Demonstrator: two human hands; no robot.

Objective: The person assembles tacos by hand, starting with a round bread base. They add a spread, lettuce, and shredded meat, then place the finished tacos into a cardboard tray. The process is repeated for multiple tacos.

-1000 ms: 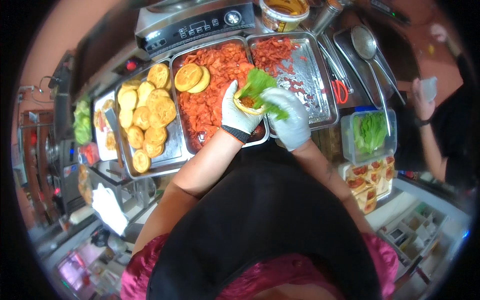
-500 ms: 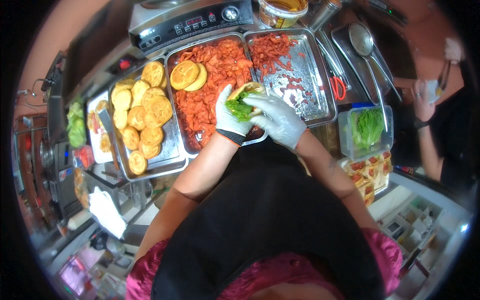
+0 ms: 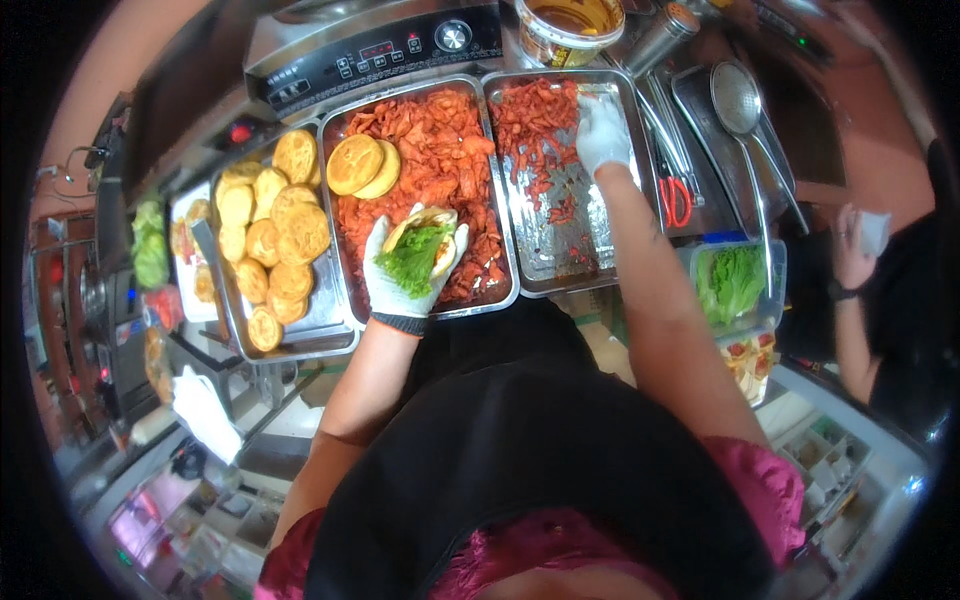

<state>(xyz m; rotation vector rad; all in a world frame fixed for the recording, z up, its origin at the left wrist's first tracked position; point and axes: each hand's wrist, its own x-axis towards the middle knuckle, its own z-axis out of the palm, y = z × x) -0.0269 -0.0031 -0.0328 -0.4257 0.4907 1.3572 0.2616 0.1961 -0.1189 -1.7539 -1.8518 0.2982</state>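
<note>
My left hand (image 3: 392,292), in a white glove with a dark cuff, cradles a split flatbread bun (image 3: 441,217) stuffed with green lettuce (image 3: 416,262). It is over the near part of the middle metal tray, which is heaped with red sauced meat pieces (image 3: 425,130). Two round flatbreads (image 3: 354,166) lie on that meat at the left. Away to the right, my gloved right hand (image 3: 603,135) reaches to the far side of the right metal tray (image 3: 593,225), beside a smaller pile of red meat (image 3: 535,108). Its fingers are smeared and cannot be made out.
Golden round flatbreads (image 3: 300,230) fill a tray on the left. Red-handled scissors (image 3: 675,202) and a skimmer (image 3: 737,100) lie right of the trays. Nearer is a lettuce tub (image 3: 735,285). A sauce bucket (image 3: 570,45) stands behind. Another person's hand (image 3: 852,255) is at the right.
My right hand has left the bun and moved right and away to the right tray. The left hand, still with the bun and lettuce, has shifted slightly left and nearer.
</note>
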